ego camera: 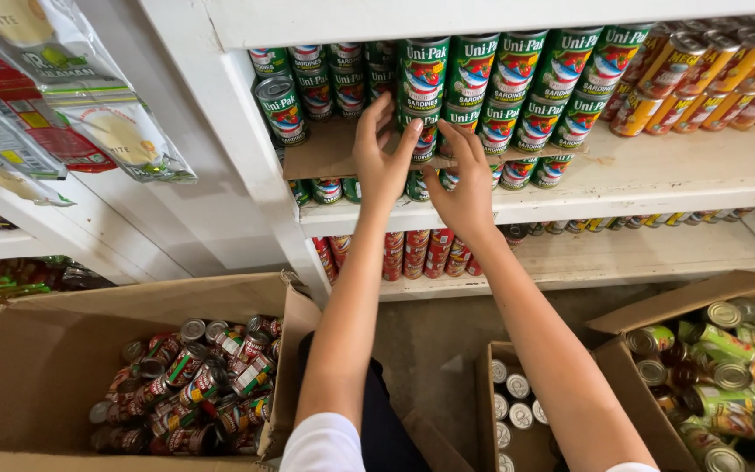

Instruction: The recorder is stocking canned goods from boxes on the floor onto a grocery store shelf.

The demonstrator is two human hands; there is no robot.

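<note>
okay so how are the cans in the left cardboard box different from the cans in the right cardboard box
The cans in the left box have mostly red labels; the cans in the right box have mostly green ones. The left box sits under hanging packets; the right box sits below the shelf. Both heaps lie jumbled, untouched by either hand.

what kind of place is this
Most likely a small grocery shop or its stockroom: white shelves packed with rows of green-labelled cans, open cardboard boxes of more cans on the floor, and hanging packets at left.
</note>
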